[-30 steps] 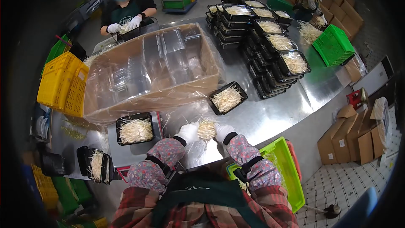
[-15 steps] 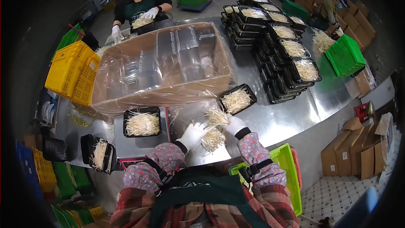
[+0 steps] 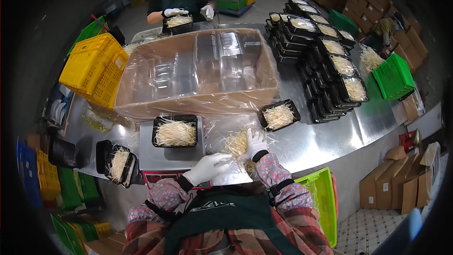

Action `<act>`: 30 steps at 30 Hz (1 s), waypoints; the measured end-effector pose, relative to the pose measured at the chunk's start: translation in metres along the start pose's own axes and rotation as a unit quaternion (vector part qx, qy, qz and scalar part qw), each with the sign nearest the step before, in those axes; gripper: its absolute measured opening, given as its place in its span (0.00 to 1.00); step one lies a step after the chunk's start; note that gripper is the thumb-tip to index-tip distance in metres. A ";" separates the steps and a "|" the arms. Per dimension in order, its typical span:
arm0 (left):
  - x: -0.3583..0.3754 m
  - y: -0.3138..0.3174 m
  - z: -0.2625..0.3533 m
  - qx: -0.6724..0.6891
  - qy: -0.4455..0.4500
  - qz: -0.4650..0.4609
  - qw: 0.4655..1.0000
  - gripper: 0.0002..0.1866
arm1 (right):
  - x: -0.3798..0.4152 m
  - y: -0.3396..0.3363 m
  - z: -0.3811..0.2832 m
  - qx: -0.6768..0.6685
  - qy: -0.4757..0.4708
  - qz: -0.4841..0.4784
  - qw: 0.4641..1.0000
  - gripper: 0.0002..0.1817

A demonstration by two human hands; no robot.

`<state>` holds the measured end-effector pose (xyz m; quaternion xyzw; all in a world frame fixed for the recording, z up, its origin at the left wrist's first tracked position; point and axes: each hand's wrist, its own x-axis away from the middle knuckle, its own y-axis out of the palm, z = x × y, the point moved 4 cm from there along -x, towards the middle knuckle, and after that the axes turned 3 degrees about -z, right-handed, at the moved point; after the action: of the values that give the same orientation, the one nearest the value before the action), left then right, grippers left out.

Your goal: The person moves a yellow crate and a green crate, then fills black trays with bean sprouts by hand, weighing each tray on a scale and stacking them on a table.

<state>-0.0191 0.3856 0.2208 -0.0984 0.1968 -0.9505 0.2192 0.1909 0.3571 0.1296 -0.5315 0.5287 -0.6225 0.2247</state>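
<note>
A loose heap of bean sprouts point(image 3: 236, 142) lies on the metal table in front of me. My right hand point(image 3: 255, 144), in a white glove, closes on the right side of this heap. To the lower left of the sprouts is my left hand point(image 3: 208, 167), also gloved, its fingers stretched out and nothing held. A black tray filled with sprouts point(image 3: 175, 133) rests on the scale point(image 3: 150, 153), beyond my left hand. Just past my right hand, another filled black tray point(image 3: 279, 116) sits on the table.
A lined carton point(image 3: 198, 105) of clear plastic lids takes up the table's middle. Filled trays point(image 3: 343, 66) are stacked at right. Black trays with sprouts point(image 3: 118, 165) stand at the left edge; yellow crates point(image 3: 92, 68) rise behind. A co-worker point(image 3: 177, 0) handles a tray opposite.
My right hand has brought its bunch of sprouts down onto the heap. My left hand has drawn back from the sprouts toward me and left. The view has shifted slightly.
</note>
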 end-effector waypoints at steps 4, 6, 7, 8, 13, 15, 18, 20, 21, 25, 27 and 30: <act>0.037 -0.045 0.014 -0.006 0.027 0.104 0.994 0.16 | -0.012 0.009 0.001 -0.130 -0.053 0.035 0.990 0.58; 0.054 -0.079 0.022 -0.029 0.044 0.180 0.982 0.14 | -0.011 0.009 0.004 -0.120 -0.094 0.081 0.985 0.50; 0.060 -0.098 0.016 -0.085 0.072 0.228 0.967 0.15 | -0.009 0.010 0.004 -0.101 -0.094 0.110 0.984 0.50; 0.065 -0.116 0.010 -0.141 0.099 0.275 0.946 0.16 | -0.004 0.008 -0.002 -0.083 -0.095 0.139 0.982 0.50; 0.056 -0.172 -0.018 -0.350 0.067 0.308 0.882 0.26 | -0.006 0.011 -0.010 -0.057 -0.103 0.113 0.987 0.48; 0.046 -0.171 -0.050 -0.409 0.027 0.220 0.885 0.30 | -0.009 0.004 -0.008 -0.096 -0.104 0.109 0.984 0.42; 0.048 -0.158 -0.064 -0.485 0.037 0.199 0.850 0.24 | 0.001 -0.010 0.000 -0.167 -0.057 0.126 0.976 0.39; 0.050 -0.148 -0.062 -0.428 0.046 0.232 0.872 0.21 | 0.012 -0.024 0.000 -0.239 -0.055 0.140 0.959 0.39; 0.050 -0.142 -0.059 -0.429 0.032 0.235 0.872 0.19 | 0.009 -0.015 0.002 -0.185 -0.047 0.131 0.973 0.39; 0.053 -0.137 -0.058 -0.405 0.033 0.263 0.875 0.19 | 0.001 -0.009 0.005 -0.135 -0.049 0.119 0.982 0.34; 0.061 -0.143 -0.058 -0.331 0.042 0.307 0.891 0.21 | 0.007 -0.031 -0.001 -0.270 -0.088 0.128 0.950 0.34; 0.071 -0.153 -0.062 -0.203 0.059 0.380 0.900 0.22 | 0.010 -0.075 -0.024 -0.383 -0.213 0.140 0.888 0.37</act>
<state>-0.1561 0.5001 0.2359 -0.0023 0.4207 -0.7385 0.5269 0.1867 0.3845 0.2038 -0.6164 0.7345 -0.2057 0.1955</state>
